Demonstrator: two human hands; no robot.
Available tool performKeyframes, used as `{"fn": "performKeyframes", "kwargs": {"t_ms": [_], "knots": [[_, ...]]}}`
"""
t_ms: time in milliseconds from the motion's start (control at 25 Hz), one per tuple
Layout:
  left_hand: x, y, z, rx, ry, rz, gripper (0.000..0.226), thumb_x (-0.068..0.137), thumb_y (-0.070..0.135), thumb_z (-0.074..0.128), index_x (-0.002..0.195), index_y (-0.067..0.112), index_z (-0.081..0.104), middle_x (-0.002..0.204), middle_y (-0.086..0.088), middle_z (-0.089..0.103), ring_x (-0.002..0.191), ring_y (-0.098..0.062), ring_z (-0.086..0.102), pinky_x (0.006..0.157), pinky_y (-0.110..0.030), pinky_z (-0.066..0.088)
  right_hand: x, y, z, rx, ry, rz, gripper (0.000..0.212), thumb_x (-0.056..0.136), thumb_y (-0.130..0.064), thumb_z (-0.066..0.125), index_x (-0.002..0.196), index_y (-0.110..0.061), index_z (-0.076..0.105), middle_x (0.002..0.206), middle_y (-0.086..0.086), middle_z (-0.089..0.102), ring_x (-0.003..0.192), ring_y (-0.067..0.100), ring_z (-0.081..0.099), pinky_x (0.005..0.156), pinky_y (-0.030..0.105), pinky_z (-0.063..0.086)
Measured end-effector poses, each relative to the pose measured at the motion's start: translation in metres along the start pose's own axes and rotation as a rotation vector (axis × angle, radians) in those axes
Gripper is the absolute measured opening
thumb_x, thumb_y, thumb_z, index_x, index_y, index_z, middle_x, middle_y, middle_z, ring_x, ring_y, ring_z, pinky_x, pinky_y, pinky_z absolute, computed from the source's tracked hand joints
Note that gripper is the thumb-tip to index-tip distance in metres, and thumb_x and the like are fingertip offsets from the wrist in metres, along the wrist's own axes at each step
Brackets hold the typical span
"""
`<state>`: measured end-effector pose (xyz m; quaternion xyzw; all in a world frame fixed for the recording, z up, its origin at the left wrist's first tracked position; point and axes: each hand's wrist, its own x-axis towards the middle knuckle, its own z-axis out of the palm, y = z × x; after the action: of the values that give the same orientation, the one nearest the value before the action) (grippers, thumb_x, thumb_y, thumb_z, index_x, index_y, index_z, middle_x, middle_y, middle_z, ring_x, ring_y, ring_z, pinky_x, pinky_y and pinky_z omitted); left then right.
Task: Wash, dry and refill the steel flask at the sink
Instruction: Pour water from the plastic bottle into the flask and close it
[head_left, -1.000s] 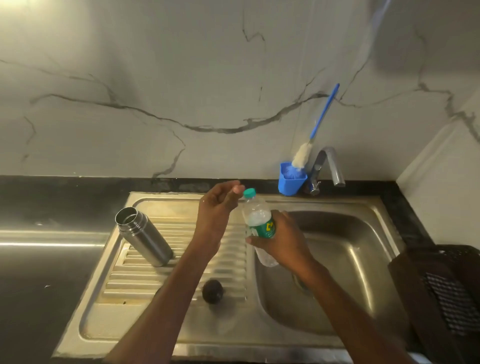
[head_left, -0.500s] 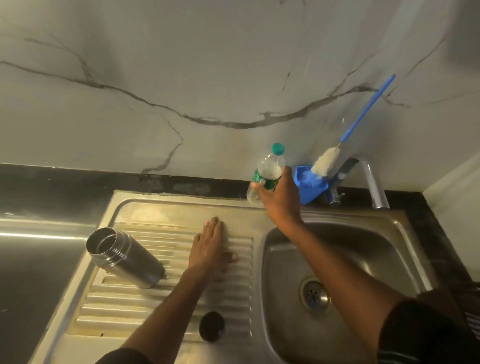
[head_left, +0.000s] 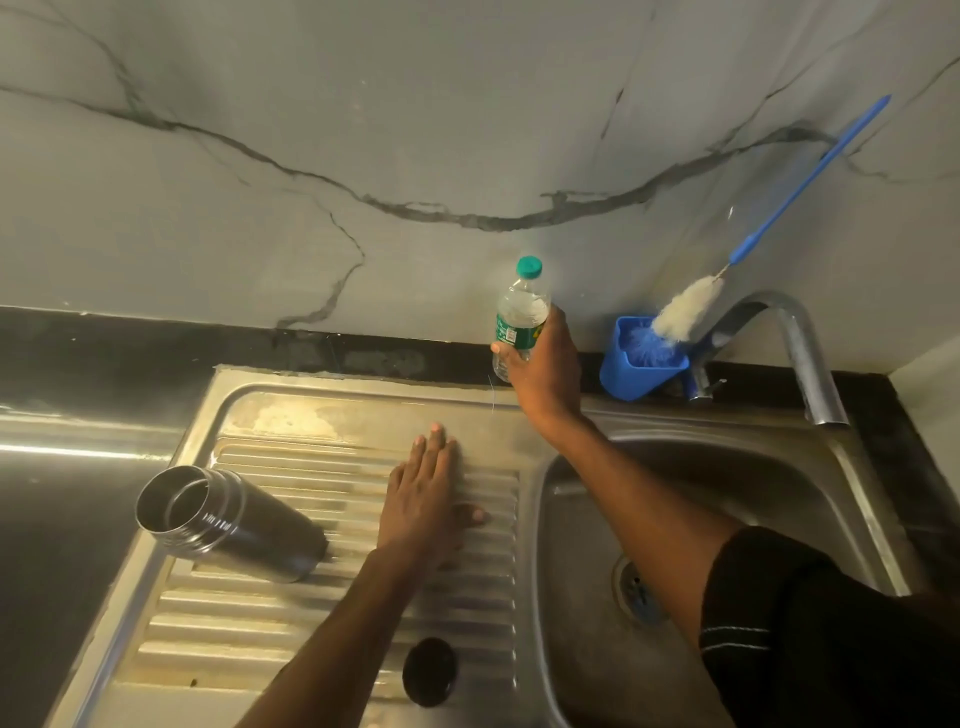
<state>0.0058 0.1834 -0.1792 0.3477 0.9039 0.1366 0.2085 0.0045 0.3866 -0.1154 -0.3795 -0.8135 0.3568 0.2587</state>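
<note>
The steel flask (head_left: 228, 522) stands uncapped on the ribbed drainboard (head_left: 332, 597) at the left, its open mouth facing me. Its black cap (head_left: 430, 672) lies near the drainboard's front edge. My left hand (head_left: 426, 499) rests flat on the ribs, fingers straight, just right of the flask and apart from it. My right hand (head_left: 543, 364) grips a clear plastic water bottle (head_left: 519, 312) with a green cap, upright at the back ledge beside the sink bowl.
The sink bowl (head_left: 727, 467) with its drain (head_left: 636, 592) lies at the right, the chrome tap (head_left: 795, 343) behind it. A blue holder (head_left: 641, 369) with a blue-handled bottle brush (head_left: 691, 309) stands at the wall. Dark counter (head_left: 62, 519) stretches left.
My right hand carried the capped bottle from over the sink to the back ledge. My left hand left the bottle's cap and came down flat on the drainboard.
</note>
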Motion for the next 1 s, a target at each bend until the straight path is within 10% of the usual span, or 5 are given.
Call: {"fn": "performKeyframes", "kwargs": {"t_ms": [600,760,920,1000], "knots": [[0.005,-0.006,0.000,0.015,0.004,0.029,0.109,0.090,0.060,0.071,0.168,0.019,0.008,0.176,-0.002,-0.007,0.163,-0.023,-0.005,0.132,-0.045,0.010,-0.045,-0.005,-0.030,0.044,0.079,0.124,0.095,0.074,-0.030,0.092,0.150,-0.015,0.038,0.147,0.006,0.052,0.130,0.017,0.053,0.097,0.024,0.044],[-0.004,-0.004,-0.017,-0.253,-0.034,0.027,0.074,0.093,0.034,0.076,0.154,0.018,0.038,0.165,-0.015,0.035,0.153,-0.039,0.033,0.122,-0.053,0.035,-0.143,-0.006,-0.041,0.171,0.113,0.131,0.061,0.083,-0.027,0.085,0.134,-0.014,0.055,0.128,0.005,0.062,0.115,0.017,0.060,0.098,0.040,0.054],[-0.071,-0.002,-0.032,-0.612,0.331,0.036,0.037,0.098,0.003,0.060,0.132,0.016,0.061,0.133,-0.002,0.067,0.122,-0.015,0.062,0.100,-0.011,0.045,-0.241,-0.003,-0.041,0.216,-0.106,0.049,0.037,0.088,-0.032,0.079,0.119,-0.021,0.063,0.117,-0.006,0.065,0.108,0.010,0.063,0.093,0.038,0.055],[-0.119,0.002,-0.036,-0.666,0.476,0.039,0.036,0.100,-0.004,0.054,0.126,0.017,0.067,0.128,0.004,0.069,0.122,-0.010,0.062,0.102,-0.013,0.044,-0.274,-0.003,-0.044,0.172,-0.334,-0.019,0.047,0.087,-0.040,0.076,0.129,-0.027,0.060,0.129,-0.011,0.057,0.120,0.008,0.057,0.100,0.035,0.051]]}}
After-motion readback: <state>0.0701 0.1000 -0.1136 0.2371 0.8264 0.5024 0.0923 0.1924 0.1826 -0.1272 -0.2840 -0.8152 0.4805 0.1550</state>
